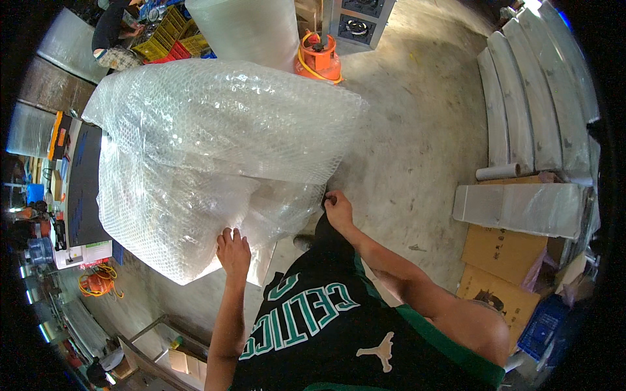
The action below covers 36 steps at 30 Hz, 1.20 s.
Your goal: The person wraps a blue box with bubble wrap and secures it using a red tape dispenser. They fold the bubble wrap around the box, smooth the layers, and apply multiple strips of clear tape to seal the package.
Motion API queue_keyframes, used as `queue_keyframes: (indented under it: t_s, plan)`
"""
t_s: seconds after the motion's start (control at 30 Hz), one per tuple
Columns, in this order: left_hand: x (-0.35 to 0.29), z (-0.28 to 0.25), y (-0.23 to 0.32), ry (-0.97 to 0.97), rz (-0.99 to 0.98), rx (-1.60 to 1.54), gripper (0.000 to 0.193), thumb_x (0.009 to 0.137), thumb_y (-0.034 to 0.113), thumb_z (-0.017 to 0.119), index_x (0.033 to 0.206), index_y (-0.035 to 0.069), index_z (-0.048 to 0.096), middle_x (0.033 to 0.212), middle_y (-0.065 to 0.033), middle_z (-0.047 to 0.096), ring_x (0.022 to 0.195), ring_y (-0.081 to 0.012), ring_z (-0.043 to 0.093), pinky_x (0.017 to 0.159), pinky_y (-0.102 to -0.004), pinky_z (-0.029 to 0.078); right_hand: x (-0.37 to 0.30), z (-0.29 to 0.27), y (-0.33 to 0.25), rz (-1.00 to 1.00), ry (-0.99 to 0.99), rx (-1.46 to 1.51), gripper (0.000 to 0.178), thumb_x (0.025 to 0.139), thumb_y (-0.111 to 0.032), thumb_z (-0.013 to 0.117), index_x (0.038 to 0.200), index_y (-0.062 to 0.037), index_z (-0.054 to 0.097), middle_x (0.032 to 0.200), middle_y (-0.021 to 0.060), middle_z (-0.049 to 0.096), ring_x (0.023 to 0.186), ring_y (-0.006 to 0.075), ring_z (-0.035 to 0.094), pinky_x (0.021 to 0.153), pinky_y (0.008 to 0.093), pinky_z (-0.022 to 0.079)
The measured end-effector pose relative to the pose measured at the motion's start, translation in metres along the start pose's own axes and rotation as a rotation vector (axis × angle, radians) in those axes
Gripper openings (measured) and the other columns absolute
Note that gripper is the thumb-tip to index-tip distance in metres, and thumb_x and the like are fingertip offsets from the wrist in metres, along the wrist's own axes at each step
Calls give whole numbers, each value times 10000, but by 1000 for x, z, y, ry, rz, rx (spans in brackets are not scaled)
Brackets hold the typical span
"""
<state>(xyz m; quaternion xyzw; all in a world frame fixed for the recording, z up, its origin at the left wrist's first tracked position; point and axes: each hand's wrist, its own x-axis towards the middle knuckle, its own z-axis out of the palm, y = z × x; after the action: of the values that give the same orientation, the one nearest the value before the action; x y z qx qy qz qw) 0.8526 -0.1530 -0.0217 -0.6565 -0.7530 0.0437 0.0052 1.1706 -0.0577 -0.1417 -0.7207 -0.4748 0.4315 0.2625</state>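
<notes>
A large sheet of clear bubble wrap (pixel 202 143) drapes loosely over a bulky object in front of me. Under its near edge a pale flat surface (pixel 262 262) shows; the rest of the object is hidden. My left hand (pixel 233 253) lies on the near part of the wrap, its fingers stretched out and slightly apart. Beside the wrap's right edge, next to my black clothing, my right hand (pixel 338 210) has its fingers curled together in a pinch. What lies between those fingers is too small to make out.
Behind the wrap stand a big bubble wrap roll (pixel 244 29) and an orange gas cylinder (pixel 318 57). Wrapped panels (pixel 525 91) lean at the right, above cardboard boxes (pixel 499 287). Another person's arm (pixel 111 29) reaches toward yellow crates (pixel 160 36). An orange cord (pixel 99 281) lies left.
</notes>
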Motion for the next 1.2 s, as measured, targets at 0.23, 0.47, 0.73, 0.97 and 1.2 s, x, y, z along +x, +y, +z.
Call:
queue_keyframes:
  t_s: [0.23, 0.47, 0.73, 0.97, 1.2]
  plan:
    - [-1, 1, -1, 12, 10, -10, 398, 910, 244, 749, 1257, 59, 686, 1316, -115, 591, 1202, -324, 563, 933, -437, 548, -6, -2, -4, -28, -11, 22, 300, 933, -149, 684, 1217, -52, 661, 1124, 185, 736, 1043, 368, 714, 915, 457, 555]
    - [-1, 2, -2, 32, 21, -29, 404, 902, 231, 754, 1260, 56, 684, 1309, -118, 590, 1189, -329, 569, 939, -443, 539, -8, -7, -10, -29, 15, 28, 273, 923, -131, 700, 1184, -57, 672, 1088, 165, 741, 993, 343, 718, 890, 448, 561]
    - [-2, 0, 1, 22, -3, -29, 408, 902, 231, 754, 1269, 67, 684, 1317, -105, 587, 1210, -324, 562, 940, -453, 535, -8, -9, -13, -23, 25, 25, 281, 909, -130, 713, 1180, -63, 681, 1065, 165, 743, 1005, 344, 719, 887, 450, 564]
    - [-2, 1, 1, -2, -19, -27, 421, 905, 241, 755, 1284, 75, 677, 1329, -102, 582, 1222, -323, 557, 946, -458, 535, -4, -6, -4, -17, 5, 20, 298, 901, -145, 718, 1188, -69, 683, 1110, 174, 745, 1043, 358, 718, 908, 462, 558]
    - [-2, 5, 0, 18, -19, -21, 422, 910, 269, 742, 1279, 73, 677, 1347, -112, 586, 1247, -332, 551, 964, -472, 528, 8, 6, 14, 190, -29, 13, 449, 935, -279, 699, 1310, -49, 610, 1256, 183, 710, 1090, 400, 701, 937, 507, 543]
